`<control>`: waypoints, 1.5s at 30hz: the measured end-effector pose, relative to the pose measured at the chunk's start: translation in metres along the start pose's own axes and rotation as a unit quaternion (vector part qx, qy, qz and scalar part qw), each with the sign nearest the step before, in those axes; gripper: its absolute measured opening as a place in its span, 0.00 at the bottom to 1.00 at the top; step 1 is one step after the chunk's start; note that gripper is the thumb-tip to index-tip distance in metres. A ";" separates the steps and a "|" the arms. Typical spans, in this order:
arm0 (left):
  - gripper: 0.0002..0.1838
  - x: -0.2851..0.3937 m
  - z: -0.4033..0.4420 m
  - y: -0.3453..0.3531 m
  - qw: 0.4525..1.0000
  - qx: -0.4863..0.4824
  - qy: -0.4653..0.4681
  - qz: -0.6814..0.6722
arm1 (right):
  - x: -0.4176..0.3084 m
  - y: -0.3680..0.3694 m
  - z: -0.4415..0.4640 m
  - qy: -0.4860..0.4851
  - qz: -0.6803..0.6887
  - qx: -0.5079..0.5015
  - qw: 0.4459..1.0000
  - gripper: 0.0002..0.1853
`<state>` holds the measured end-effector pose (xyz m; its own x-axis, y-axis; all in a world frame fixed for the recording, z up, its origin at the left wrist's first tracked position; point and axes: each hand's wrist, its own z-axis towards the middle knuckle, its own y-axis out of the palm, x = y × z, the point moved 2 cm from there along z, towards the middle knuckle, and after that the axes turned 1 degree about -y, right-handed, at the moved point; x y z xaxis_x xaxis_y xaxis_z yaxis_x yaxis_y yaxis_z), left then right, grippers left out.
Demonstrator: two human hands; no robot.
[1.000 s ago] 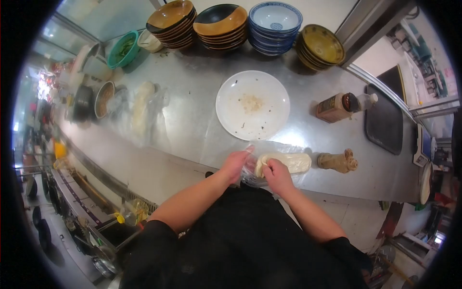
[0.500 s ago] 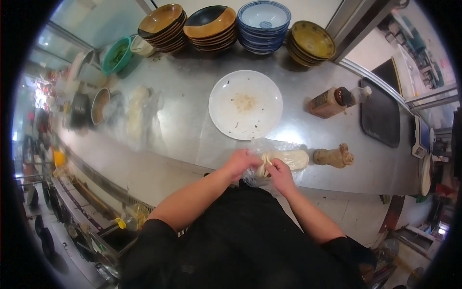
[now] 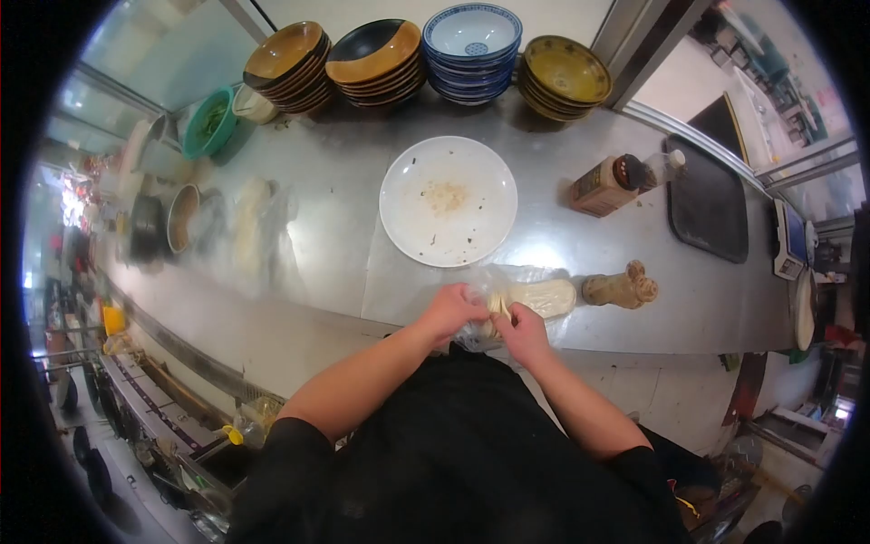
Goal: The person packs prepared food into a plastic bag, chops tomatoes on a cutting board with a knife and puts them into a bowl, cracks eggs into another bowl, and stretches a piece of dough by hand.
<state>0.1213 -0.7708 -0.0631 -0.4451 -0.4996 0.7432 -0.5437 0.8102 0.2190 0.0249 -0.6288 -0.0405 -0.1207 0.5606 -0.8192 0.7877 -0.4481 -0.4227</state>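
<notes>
A pale roll of dough (image 3: 546,295) lies partly in clear plastic film (image 3: 489,276) near the counter's front edge. My left hand (image 3: 450,311) is at its left end, the fingers closed on the dough's edge and the film around it. Right beside it, my right hand (image 3: 523,334) pinches the same end of the dough between thumb and fingers. The fingertips of both hands nearly meet there. Just beyond them sits a large white plate (image 3: 403,204) with crumbs and dark specks on it. A brown, knobbly, root-like object (image 3: 619,289) lies to the right of the dough.
Stacked bowls (image 3: 471,77) line the back of the metal counter (image 3: 340,240). At right are a brown-labelled jar (image 3: 600,189), a black tray (image 3: 707,204) and a scale (image 3: 790,240). More film-covered dough (image 3: 252,227) and a green basin (image 3: 208,124) are at left.
My hands have come closer together at the dough's left end, the left fingers moving in toward the right ones. The whole view has shifted slightly.
</notes>
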 end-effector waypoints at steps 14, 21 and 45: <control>0.20 -0.018 0.008 -0.003 0.996 0.059 -0.024 0.067 | 0.012 -0.006 -0.004 0.012 -0.103 0.004 0.995 0.16; 0.15 -0.025 0.005 -0.023 0.932 0.196 0.060 0.298 | 0.005 -0.012 -0.025 -0.030 0.051 0.206 0.977 0.13; 0.08 -0.039 -0.059 0.004 0.610 -0.318 0.338 0.642 | -0.006 0.059 -0.461 0.018 0.322 0.708 0.628 0.07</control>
<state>0.1781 -0.7297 -0.0543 0.2981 0.7391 0.6041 0.4271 0.4627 -0.7768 0.3508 -0.3372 0.1178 -0.0181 -0.0515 -0.9985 -0.6640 -0.7460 0.0505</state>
